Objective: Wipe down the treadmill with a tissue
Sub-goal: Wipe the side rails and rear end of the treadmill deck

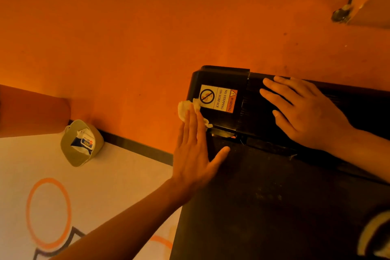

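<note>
I see the whole view washed in a dim, warm orange cast. The black plastic treadmill housing (219, 76) and its dark running belt (274, 207) sink into near-featureless shadow, though the white warning sticker (218, 98) reads sharply. Straight lines bow towards the frame edges, where detail softens

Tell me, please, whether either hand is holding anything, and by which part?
Neither hand grips anything. The left hand presses the crumpled white tissue with straight fingers against the black plastic treadmill cover; the right hand rests flat on it.
</note>
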A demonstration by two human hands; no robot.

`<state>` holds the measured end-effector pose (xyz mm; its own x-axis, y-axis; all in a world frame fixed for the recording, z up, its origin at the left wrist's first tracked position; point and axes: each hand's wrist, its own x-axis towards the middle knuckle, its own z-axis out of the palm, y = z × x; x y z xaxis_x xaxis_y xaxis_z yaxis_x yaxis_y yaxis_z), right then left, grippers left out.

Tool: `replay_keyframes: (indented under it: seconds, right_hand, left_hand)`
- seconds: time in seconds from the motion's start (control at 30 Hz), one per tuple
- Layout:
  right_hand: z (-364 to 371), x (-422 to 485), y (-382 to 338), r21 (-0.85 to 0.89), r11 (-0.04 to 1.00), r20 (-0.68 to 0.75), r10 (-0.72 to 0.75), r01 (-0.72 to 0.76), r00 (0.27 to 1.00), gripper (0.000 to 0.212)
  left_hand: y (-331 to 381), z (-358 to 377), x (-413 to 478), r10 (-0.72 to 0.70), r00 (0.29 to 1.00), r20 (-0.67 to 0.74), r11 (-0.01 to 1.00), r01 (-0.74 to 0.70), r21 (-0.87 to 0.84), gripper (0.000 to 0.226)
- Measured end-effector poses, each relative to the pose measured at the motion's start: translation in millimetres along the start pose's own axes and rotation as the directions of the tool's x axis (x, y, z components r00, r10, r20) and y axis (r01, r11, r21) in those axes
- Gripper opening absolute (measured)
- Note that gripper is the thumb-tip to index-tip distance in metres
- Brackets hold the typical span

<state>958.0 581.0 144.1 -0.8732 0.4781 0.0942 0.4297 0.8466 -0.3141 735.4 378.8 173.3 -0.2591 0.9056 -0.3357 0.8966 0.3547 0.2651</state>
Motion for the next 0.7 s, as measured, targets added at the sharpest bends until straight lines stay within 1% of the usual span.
replay_keyframes:
  seconds: [0.03, 0.07, 0.17, 0.27, 0.33, 0.4, 0.53, 0.6, 0.7]
  right_hand:
    - [0, 0, 0, -0.004, 1.000, 0.006, -0.002, 0.002, 1.000, 0.055]
    - [0, 0, 0, -0.006, 1.000, 0.012, 0.001, -0.001, 1.000, 0.055]
    - [0, 0, -1, -0.017, 1.000, 0.017, 0.001, -0.001, 1.000, 0.055]
    - [0, 1, 0, -0.022, 1.000, 0.021, 0.008, -0.007, 1.000, 0.055]
    - [0, 1, 0, -0.026, 1.000, 0.026, 0.010, -0.010, 1.000, 0.056]
    - [0, 1, 0, -0.032, 0.999, 0.028, 0.012, -0.012, 1.000, 0.056]
    - [-1, 1, 0, -0.026, 1.000, 0.029, 0.015, -0.014, 0.999, 0.056]
    - [-2, 0, -1, -0.026, 1.000, 0.022, 0.013, -0.013, 1.000, 0.056]
    - [-2, 0, -1, -0.022, 1.000, 0.023, 0.010, -0.009, 1.000, 0.056]
  left_hand:
    - [6, 7, -8, 0.003, 1.000, 0.012, 1.000, -0.003, 0.019, 0.104]
    - [10, 14, -14, 0.042, 0.999, 0.032, 0.998, -0.044, 0.053, 0.103]
    - [20, 21, -11, 0.212, 0.976, 0.050, 0.969, -0.217, 0.122, 0.107]
    - [20, 15, 5, 0.408, 0.910, 0.073, 0.898, -0.414, 0.151, 0.111]
    - [14, 9, 13, 0.490, 0.864, 0.114, 0.845, -0.503, 0.181, 0.109]
    - [10, 3, 21, 0.501, 0.857, 0.116, 0.834, -0.515, 0.199, 0.106]
    - [21, -6, 37, 0.481, 0.876, 0.041, 0.864, -0.482, 0.144, 0.103]
    - [28, -6, 46, 0.476, 0.880, 0.000, 0.867, -0.469, 0.168, 0.100]
    - [31, -2, 56, 0.451, 0.892, -0.001, 0.874, -0.442, 0.199, 0.100]
